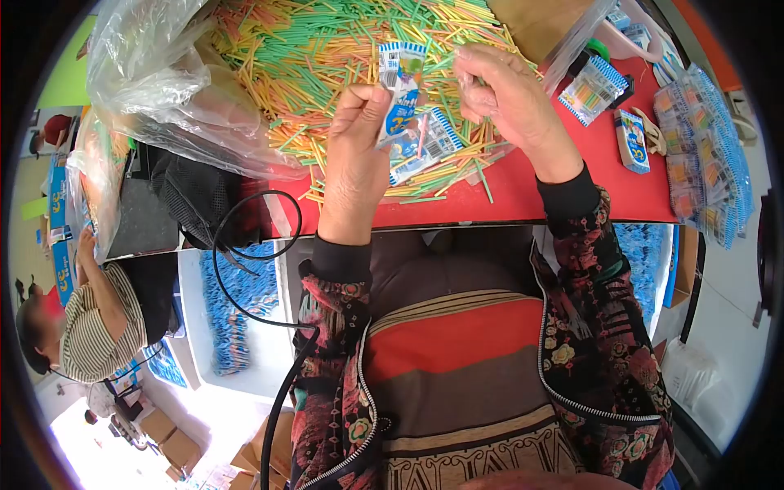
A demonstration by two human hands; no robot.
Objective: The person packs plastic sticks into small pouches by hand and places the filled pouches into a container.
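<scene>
My left hand (pixel 355 151) pinches a small blue-and-white printed packet (pixel 400 94) between thumb and fingers, holding it upright above the pile. To its right, my right hand (pixel 514 98) has its fingers curled in toward the thumb. Something clear and shiny shows by those fingertips, too unclear to name. Below the hands, a second blue-and-white packet (pixel 441 139) lies on the sticks near the table's front edge. The thin sticks (pixel 327 41), in yellow, green and orange, spread in a thick heap across the table beyond both hands.
A clear plastic bag (pixel 155 90) covers the left side. On the red table (pixel 604 180) at right lie a filled packet (pixel 594 88), a small blue box (pixel 632 140) and a bundle of filled packets (pixel 706 155). A black cable (pixel 216 245) loops at left. Another person (pixel 102 318) stands at far left.
</scene>
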